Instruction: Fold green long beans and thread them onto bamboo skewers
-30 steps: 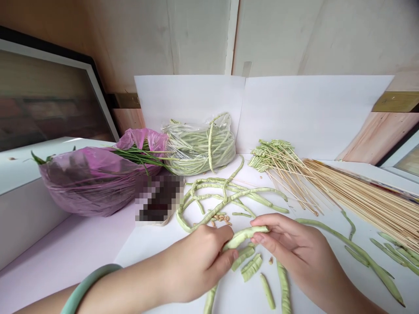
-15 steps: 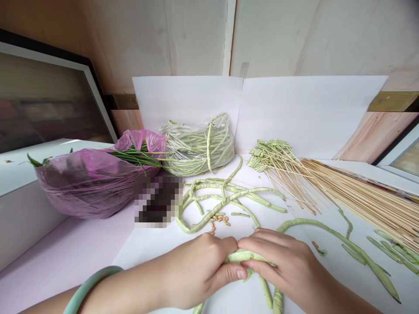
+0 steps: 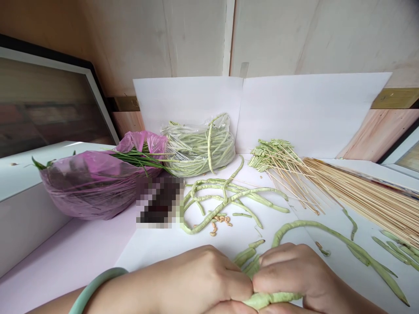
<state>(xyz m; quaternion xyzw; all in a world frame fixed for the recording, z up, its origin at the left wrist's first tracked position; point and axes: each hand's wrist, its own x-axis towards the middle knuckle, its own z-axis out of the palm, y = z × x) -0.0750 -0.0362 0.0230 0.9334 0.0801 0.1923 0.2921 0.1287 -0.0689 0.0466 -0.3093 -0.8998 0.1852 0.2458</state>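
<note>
Both hands are low at six o'clock in the view, and it's close work: the left hand [image 3: 212, 279] and the right hand [image 3: 291, 270] press together, knuckles touching, each pinching the same pale green yardlong bean length [image 3: 262, 301]. That length sits right at the bottom edge, crossing from one grip to the other; the thumbs are partly cut off there. A green bangle [image 3: 94, 283] rings the left forearm.

Now outward from the hands. Just beyond them at twelve o'clock, short bean pieces [image 3: 245, 256] peek out. Around eleven, tan seeds [image 3: 228, 219] lie scattered beside looping yardlong beans [image 3: 203, 224], and farther that way stands a clear plastic bag [image 3: 196, 148] stuffed with more. At ten, a purple bag [image 3: 98, 192] spills green stalks [image 3: 139, 158]. Far off at twelve, stacked bean sections [image 3: 262, 155] ride on thin sticks; at two, bamboo skewers [image 3: 360, 198] fan out, with one long curved bean [image 3: 304, 223] nearer the right hand.
</note>
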